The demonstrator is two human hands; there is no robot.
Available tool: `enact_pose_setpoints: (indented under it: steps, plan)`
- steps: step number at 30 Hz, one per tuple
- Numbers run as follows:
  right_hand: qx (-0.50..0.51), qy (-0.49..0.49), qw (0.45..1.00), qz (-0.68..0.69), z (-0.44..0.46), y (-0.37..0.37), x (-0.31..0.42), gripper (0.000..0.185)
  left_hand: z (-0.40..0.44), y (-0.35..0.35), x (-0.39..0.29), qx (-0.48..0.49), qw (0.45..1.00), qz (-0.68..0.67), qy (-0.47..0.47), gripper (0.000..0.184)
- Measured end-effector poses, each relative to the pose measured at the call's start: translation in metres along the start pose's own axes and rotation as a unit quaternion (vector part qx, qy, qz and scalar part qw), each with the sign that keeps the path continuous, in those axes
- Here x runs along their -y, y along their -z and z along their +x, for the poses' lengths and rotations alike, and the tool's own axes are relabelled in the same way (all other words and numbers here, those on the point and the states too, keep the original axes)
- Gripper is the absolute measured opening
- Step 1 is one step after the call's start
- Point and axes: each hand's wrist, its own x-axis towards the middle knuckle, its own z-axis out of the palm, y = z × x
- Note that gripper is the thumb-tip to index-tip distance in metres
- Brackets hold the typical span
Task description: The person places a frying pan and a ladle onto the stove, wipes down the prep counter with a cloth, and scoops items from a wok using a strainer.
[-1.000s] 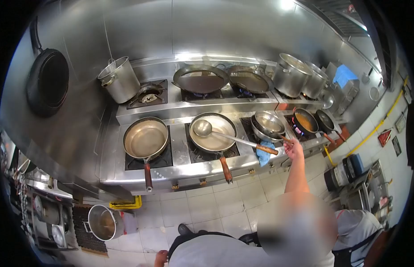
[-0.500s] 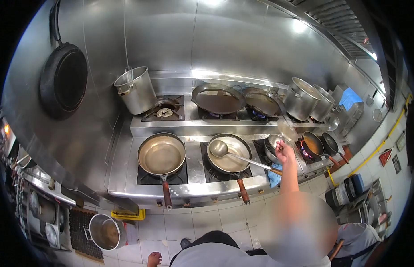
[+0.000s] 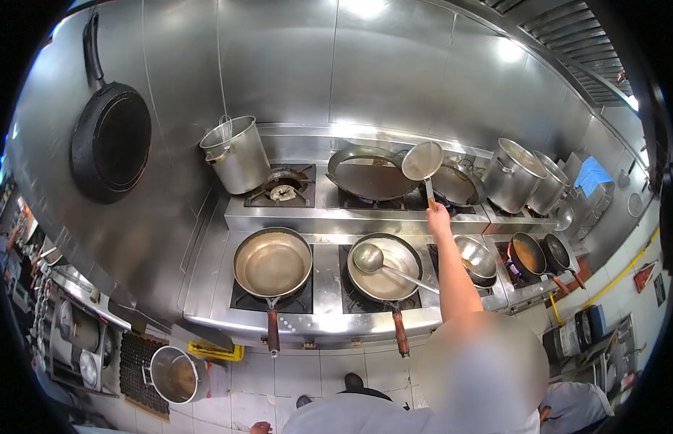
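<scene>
My right hand is closed round the wooden handle of a round mesh strainer. The strainer hangs in the air in front of the two wide dark pans on the back burners, the left one and the right one. Under my forearm a steel bowl sits on a front burner. A ladle rests in the front middle pan, its handle end hidden by my arm. My left hand hangs low at the bottom edge, partly cut off, fingers loosely apart and holding nothing visible.
A front-left pan, a tall pot with a whisk and two tall pots at back right stand on the stove. A pan with orange food is over flame. A floor pot and a co-worker's sleeve are lower.
My right hand has lifted the strainer from the steel bowl and moved it up and left, towards the back pans. The view has shifted, and my left hand now shows less.
</scene>
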Motion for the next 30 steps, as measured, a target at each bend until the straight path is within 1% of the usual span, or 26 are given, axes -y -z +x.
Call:
enact_pose_setpoints:
  steps: [1,2,3,5,6,7,9,10,11,13,14,15,18,19,21,23,25,26,27,29,30]
  plan:
    - [-0.058,0.072,0.983,-0.159,0.014,-0.001,-0.002,0.033,-0.010,-0.006,-0.005,0.000,0.999,-0.014,-0.052,0.026]
    - [-0.115,0.142,0.933,-0.311,0.025,-0.003,0.002,0.040,-0.014,-0.012,-0.019,-0.003,0.999,-0.007,-0.042,0.026]
    - [-0.114,0.142,0.935,-0.305,0.035,-0.003,0.006,0.040,-0.014,-0.018,-0.035,-0.007,1.000,-0.004,-0.023,0.026]
    - [-0.068,0.042,0.935,-0.345,0.035,0.002,0.035,0.042,-0.016,-0.030,-0.067,-0.013,1.000,-0.004,0.020,0.025]
    - [-0.063,0.037,0.926,-0.369,0.037,0.003,0.043,0.041,-0.023,-0.036,-0.086,-0.018,0.999,-0.003,0.031,0.025]
    - [-0.060,0.038,0.928,-0.366,0.047,0.002,0.040,0.041,-0.023,-0.040,-0.093,-0.023,0.999,-0.004,0.041,0.025]
    - [-0.038,0.045,0.911,-0.407,0.066,-0.003,0.031,0.040,-0.023,-0.046,-0.104,-0.029,0.998,-0.008,0.057,0.025]
    - [-0.020,0.038,0.901,-0.432,0.072,-0.007,0.030,0.034,-0.024,-0.048,-0.109,-0.032,0.997,-0.011,0.062,0.025]
    - [-0.014,0.038,0.901,-0.432,0.078,-0.013,0.024,0.034,-0.024,-0.050,-0.114,-0.036,0.997,-0.012,0.065,0.025]
    - [0.032,0.025,0.896,-0.442,0.088,-0.029,0.012,0.029,-0.027,-0.052,-0.119,-0.040,0.997,-0.012,0.072,0.025]
    - [0.030,0.014,0.899,-0.436,0.091,-0.038,0.007,0.032,-0.027,-0.053,-0.121,-0.041,0.996,-0.013,0.074,0.025]
    - [0.038,0.011,0.901,-0.432,0.094,-0.046,0.003,0.031,-0.027,-0.054,-0.124,-0.042,0.996,-0.012,0.075,0.025]
    - [0.102,0.015,0.901,-0.421,0.111,-0.066,-0.011,0.032,-0.025,-0.056,-0.129,-0.041,0.996,-0.009,0.080,0.025]
    - [0.102,0.017,0.902,-0.419,0.110,-0.069,-0.008,0.032,-0.024,-0.057,-0.130,-0.043,0.996,-0.009,0.082,0.025]
    - [0.124,0.032,0.914,-0.385,0.104,-0.077,-0.005,0.031,-0.023,-0.057,-0.132,-0.042,0.996,-0.009,0.084,0.025]
    - [0.123,0.049,0.917,-0.375,0.114,-0.090,-0.022,0.030,-0.022,-0.058,-0.132,-0.042,0.995,-0.009,0.085,0.025]
    - [0.158,0.108,0.927,-0.324,0.115,-0.098,-0.032,0.026,-0.021,-0.058,-0.133,-0.040,0.996,-0.007,0.085,0.025]
    - [0.194,0.070,0.940,-0.271,0.114,-0.102,-0.034,0.022,-0.021,-0.058,-0.133,-0.040,0.995,-0.007,0.086,0.025]
    - [0.193,0.070,0.940,-0.271,0.114,-0.101,-0.036,0.022,-0.021,-0.058,-0.133,-0.039,0.995,-0.006,0.087,0.025]
    - [0.230,-0.022,0.956,-0.182,0.088,-0.093,-0.014,0.021,-0.019,-0.058,-0.134,-0.036,0.996,-0.005,0.087,0.025]
    - [0.256,-0.032,0.956,-0.141,0.091,-0.096,-0.021,0.021,-0.019,-0.058,-0.134,-0.035,0.996,-0.004,0.086,0.025]
